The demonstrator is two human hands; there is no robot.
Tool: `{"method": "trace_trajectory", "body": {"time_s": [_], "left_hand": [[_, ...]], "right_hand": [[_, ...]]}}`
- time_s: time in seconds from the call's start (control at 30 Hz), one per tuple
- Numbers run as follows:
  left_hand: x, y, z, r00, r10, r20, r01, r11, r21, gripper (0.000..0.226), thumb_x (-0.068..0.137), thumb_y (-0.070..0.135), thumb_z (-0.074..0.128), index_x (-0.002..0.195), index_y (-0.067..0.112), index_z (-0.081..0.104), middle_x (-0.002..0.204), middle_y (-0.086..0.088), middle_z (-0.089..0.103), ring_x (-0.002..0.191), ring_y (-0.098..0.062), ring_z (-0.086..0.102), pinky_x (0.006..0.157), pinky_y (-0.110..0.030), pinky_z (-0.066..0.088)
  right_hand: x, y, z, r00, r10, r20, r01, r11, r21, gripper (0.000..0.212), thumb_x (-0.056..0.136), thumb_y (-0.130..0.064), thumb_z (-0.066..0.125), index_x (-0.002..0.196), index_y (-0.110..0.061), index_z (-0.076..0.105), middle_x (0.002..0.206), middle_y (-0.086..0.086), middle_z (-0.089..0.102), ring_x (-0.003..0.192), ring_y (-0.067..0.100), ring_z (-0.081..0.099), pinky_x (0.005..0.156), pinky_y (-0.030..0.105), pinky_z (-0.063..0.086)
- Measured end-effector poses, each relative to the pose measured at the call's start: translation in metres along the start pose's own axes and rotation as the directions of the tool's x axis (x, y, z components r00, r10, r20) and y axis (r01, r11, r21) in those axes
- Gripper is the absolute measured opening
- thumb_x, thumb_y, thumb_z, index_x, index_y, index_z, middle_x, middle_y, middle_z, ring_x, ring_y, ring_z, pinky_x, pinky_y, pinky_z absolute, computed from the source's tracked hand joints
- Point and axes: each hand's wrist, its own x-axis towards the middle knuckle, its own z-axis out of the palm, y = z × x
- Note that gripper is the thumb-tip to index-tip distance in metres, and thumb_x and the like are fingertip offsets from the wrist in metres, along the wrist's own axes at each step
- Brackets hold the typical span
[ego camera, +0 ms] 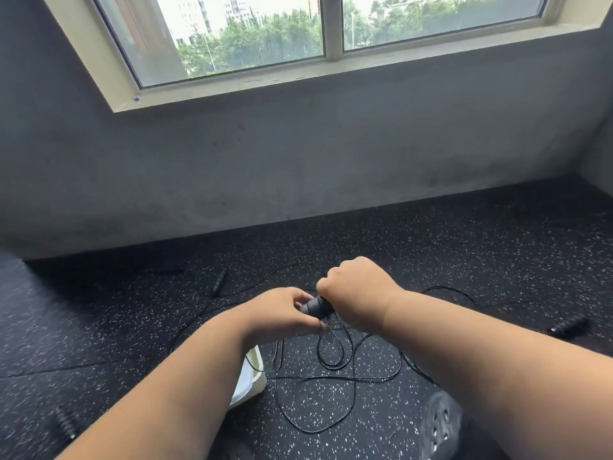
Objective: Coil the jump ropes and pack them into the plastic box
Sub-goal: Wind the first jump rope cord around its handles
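Both hands, left (282, 312) and right (356, 292), clenched around black rope handles (316, 307).

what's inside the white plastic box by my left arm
Only one corner of the plastic box shows; the left forearm covers the rest, so its contents cannot be seen.

No readable text, labels or numbers anywhere

Floor (464, 260): black, white-flecked; on it, loose rope (315, 403); white box (253, 376); handles far left (219, 281), right (568, 327), near left (64, 423); shoe (441, 423).
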Motion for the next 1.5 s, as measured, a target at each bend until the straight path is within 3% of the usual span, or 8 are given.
{"method": "trace_trajectory", "body": {"time_s": [0.23,0.37,0.5,0.7,0.93,1.13,1.37,1.5], "left_hand": [[0.008,0.004,0.008,0.997,0.069,-0.044,-0.074,0.987,-0.140,0.037,0.062,0.028,0.083,0.077,0.021,0.050,0.067,0.004,0.050,0.063,-0.017,0.042,0.065,-0.036,0.034],[0.009,0.008,0.006,0.960,0.081,-0.268,-0.139,0.969,-0.203,0.031,0.064,0.029,0.080,0.085,0.019,0.060,0.065,0.008,0.061,0.059,-0.012,0.050,0.060,-0.032,0.043],[0.001,0.021,-0.008,0.933,0.040,-0.358,-0.269,0.739,-0.617,0.037,0.066,0.023,0.077,0.096,0.013,0.058,0.074,-0.002,0.058,0.057,-0.014,0.052,0.056,-0.030,0.050],[-0.010,0.039,-0.018,0.925,0.112,-0.364,-0.362,0.548,-0.754,0.040,0.079,0.030,0.082,0.104,0.014,0.054,0.076,0.000,0.054,0.060,-0.015,0.055,0.066,-0.033,0.058],[-0.027,0.004,-0.048,0.578,-0.076,-0.813,0.117,0.993,-0.010,0.030,0.082,0.047,0.074,0.096,0.028,0.054,0.080,0.010,0.064,0.075,-0.021,0.062,0.071,-0.035,0.045],[-0.021,-0.020,-0.017,0.813,0.190,-0.550,0.152,0.843,0.516,0.033,0.078,0.043,0.068,0.093,0.030,0.042,0.085,0.006,0.061,0.085,-0.030,0.067,0.066,-0.035,0.049],[-0.036,0.002,0.007,0.916,0.324,-0.238,-0.151,0.826,0.543,0.031,0.072,0.028,0.066,0.096,0.031,0.046,0.087,0.011,0.061,0.084,-0.017,0.060,0.074,-0.038,0.052],[-0.052,0.019,0.003,0.889,0.389,-0.241,-0.290,0.887,0.360,0.038,0.070,0.028,0.081,0.098,0.031,0.055,0.086,0.012,0.066,0.078,-0.008,0.062,0.070,-0.036,0.054]], "right_hand": [[0.005,0.004,0.013,0.918,-0.102,-0.384,0.087,0.995,-0.056,0.008,0.075,-0.016,0.063,0.079,-0.023,0.062,0.076,0.001,0.065,0.074,0.028,0.063,0.064,0.036,0.036],[0.003,0.009,0.014,0.847,0.195,-0.495,-0.108,0.974,0.199,0.068,0.082,-0.030,0.056,0.150,-0.031,0.047,0.162,0.013,0.037,0.151,0.040,0.029,0.126,0.056,0.014],[0.003,-0.001,0.005,0.901,0.431,-0.044,-0.163,0.430,0.888,0.110,0.076,-0.038,0.072,0.163,-0.037,0.003,0.170,0.008,0.013,0.156,0.019,0.018,0.128,0.037,0.014],[0.003,-0.042,0.020,0.960,-0.091,0.264,-0.274,-0.128,0.953,0.031,0.096,-0.013,0.070,0.126,-0.011,0.063,0.106,0.006,0.071,0.095,0.012,0.067,0.087,0.020,0.054],[0.000,-0.010,0.003,0.974,0.069,0.215,-0.220,0.503,0.836,0.044,0.100,-0.050,0.060,0.079,-0.011,0.059,0.064,-0.003,0.052,0.053,0.012,0.043,0.054,0.029,0.036],[-0.007,0.011,-0.030,0.999,0.047,0.012,-0.045,0.806,0.591,0.034,0.092,-0.055,0.069,0.075,-0.026,0.061,0.064,-0.006,0.057,0.057,0.009,0.050,0.054,0.029,0.036],[-0.011,0.048,-0.031,0.996,0.093,-0.001,-0.066,0.712,0.699,0.042,0.076,-0.059,0.082,0.068,-0.024,0.060,0.063,-0.008,0.059,0.057,0.006,0.049,0.054,0.026,0.042],[-0.006,0.055,-0.009,0.991,0.102,0.085,-0.112,0.309,0.945,0.038,0.083,-0.044,0.083,0.068,-0.018,0.059,0.065,-0.002,0.054,0.061,0.012,0.043,0.057,0.030,0.036]]}}
